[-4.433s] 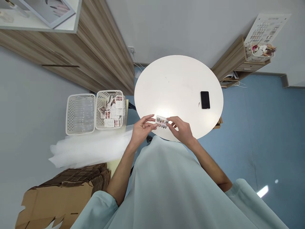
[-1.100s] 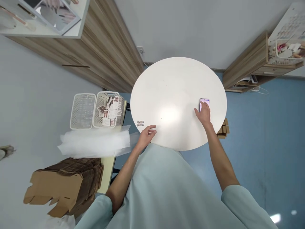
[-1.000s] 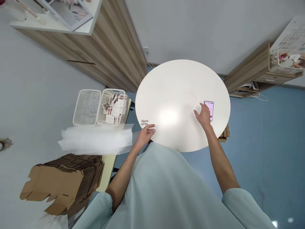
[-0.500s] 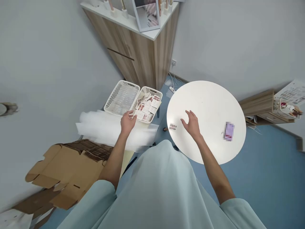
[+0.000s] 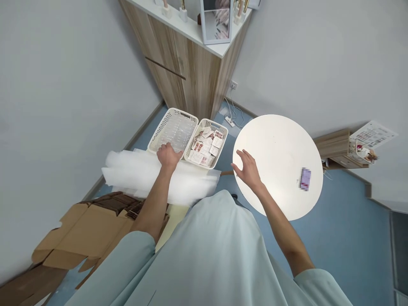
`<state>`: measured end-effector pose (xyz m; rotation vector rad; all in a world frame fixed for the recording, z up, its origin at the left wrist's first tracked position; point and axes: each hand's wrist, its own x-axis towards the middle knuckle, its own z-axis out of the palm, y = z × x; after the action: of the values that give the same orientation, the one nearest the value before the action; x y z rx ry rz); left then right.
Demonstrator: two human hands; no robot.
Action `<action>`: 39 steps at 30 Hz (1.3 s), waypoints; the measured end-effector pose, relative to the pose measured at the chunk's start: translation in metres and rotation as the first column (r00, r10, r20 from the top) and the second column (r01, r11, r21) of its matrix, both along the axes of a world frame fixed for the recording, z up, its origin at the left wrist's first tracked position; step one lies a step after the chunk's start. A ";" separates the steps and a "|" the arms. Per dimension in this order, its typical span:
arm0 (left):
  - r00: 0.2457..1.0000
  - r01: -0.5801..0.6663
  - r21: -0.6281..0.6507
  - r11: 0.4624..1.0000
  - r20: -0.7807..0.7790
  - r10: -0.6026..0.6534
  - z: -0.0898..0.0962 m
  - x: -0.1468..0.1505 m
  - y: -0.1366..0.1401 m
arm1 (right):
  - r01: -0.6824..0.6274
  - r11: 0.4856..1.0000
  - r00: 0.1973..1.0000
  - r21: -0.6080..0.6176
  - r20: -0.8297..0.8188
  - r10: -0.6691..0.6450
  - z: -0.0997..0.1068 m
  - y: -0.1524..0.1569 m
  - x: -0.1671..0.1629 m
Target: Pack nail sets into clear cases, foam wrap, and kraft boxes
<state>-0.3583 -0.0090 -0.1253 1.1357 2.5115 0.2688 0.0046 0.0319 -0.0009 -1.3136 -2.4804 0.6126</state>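
My left hand (image 5: 168,158) is over the near edge of a white perforated basket (image 5: 153,135), its thumb spread from its fingers and nothing seen in it. Clear plastic packs (image 5: 178,127) fill that basket. Beside it on the right stands a second white basket (image 5: 225,138) of small printed cards (image 5: 199,147), some with reddish nail-like pieces. Over the left part of a round white table (image 5: 277,144) is my right hand (image 5: 248,172), fingers and thumb apart, holding nothing I can see. What lies under its palm is hidden.
White foam wrap (image 5: 137,170) lies in front of the baskets. Flat brown cardboard boxes (image 5: 73,229) are at lower left. A blurred purple item (image 5: 305,179) lies on the table. A wooden cabinet (image 5: 191,63) stands behind, with a cable and power strip (image 5: 229,122) on the floor.
My left hand has moved from between the baskets onto the left one's near edge. My right hand has shifted left on the table; the small patterned card there no longer shows. The view has turned slightly.
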 end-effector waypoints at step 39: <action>0.374 0.436 0.458 0.775 0.691 -0.619 0.150 0.399 -0.003 | 0.045 0.867 0.847 -0.496 -0.442 -0.297 0.016 -0.051 0.277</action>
<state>0.0403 -0.0118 0.0248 1.4006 1.2065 0.6927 0.2821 -0.0195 0.0147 -1.2935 -1.8122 1.3783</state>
